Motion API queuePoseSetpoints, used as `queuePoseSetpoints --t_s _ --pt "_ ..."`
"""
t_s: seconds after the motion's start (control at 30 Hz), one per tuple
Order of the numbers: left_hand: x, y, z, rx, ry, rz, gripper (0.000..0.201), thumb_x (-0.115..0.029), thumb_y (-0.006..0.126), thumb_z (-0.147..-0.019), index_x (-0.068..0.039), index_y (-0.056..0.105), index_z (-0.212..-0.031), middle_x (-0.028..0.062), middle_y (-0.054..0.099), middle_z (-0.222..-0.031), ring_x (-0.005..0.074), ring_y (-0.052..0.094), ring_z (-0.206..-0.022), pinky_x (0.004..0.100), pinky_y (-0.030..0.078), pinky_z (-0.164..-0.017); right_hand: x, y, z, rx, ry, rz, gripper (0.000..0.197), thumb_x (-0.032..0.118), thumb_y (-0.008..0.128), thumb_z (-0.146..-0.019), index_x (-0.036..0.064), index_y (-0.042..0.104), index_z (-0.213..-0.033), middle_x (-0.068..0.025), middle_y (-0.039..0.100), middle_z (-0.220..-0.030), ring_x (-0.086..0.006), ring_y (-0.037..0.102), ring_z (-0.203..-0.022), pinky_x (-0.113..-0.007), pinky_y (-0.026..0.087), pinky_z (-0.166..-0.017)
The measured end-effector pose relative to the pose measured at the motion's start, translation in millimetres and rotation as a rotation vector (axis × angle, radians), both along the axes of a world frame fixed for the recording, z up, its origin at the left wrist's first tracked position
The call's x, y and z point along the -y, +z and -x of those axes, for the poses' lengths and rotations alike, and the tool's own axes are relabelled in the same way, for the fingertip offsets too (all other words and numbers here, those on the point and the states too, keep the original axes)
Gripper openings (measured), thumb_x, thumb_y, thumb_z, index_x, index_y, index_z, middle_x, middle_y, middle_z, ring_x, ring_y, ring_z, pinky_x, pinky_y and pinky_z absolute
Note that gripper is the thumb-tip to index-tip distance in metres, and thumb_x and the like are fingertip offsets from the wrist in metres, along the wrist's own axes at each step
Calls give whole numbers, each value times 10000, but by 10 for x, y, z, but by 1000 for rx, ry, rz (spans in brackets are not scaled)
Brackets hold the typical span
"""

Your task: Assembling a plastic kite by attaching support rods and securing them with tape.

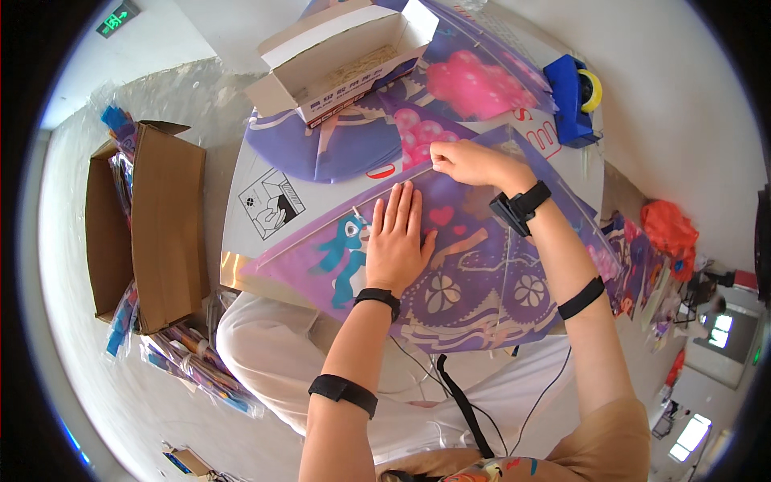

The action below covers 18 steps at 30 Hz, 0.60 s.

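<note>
A purple printed kite [474, 265] with a blue cartoon figure, hearts and wheel shapes lies across the table in front of me, its lower part reaching over my lap. Thin rods run along its edges. My left hand [395, 245] rests flat on it, fingers stretched out and close together, near the far edge. To the right, my right hand [466, 162] is closed at that same edge, fingers curled in a pinch. Whatever lies between them is too small or hidden to make out.
An opened white carton [347, 100] holding thin light pieces stands at the back on more purple printed kites [321, 149]. A blue tape dispenser [569, 104] with yellow tape sits back right. A brown cardboard box [169, 233] and bagged colourful bundles [205, 365] are at the left.
</note>
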<state>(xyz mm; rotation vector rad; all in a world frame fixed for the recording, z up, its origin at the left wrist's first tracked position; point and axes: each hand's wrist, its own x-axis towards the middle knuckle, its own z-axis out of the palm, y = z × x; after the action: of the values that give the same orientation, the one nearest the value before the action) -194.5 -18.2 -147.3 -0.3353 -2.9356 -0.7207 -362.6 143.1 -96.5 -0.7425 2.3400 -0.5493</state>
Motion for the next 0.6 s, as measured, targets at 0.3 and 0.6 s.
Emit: queuePoseSetpoints --t_s 0.3,0.6 --pt "-15 -5 5 -6 -4 -5 653 -358 565 -927 -1 393 -1446 151 346 -1537 295 290 -1444 463 223 -1184 -7 -5 12 -69 -30 -48 196 208 558 -952 23 501 -923 -183 594 -760 -345 566 -694 -432 432 -648" --pt "-25 -13 6 -6 0 5 657 -364 557 -929 -5 385 -1452 150 338 -1542 294 281 -1449 460 217 -1187 -16 -24 32 -104 -7 -63 187 194 556 -948 17 503 -921 -201 615 -800 -380 589 -746 -451 441 -667"
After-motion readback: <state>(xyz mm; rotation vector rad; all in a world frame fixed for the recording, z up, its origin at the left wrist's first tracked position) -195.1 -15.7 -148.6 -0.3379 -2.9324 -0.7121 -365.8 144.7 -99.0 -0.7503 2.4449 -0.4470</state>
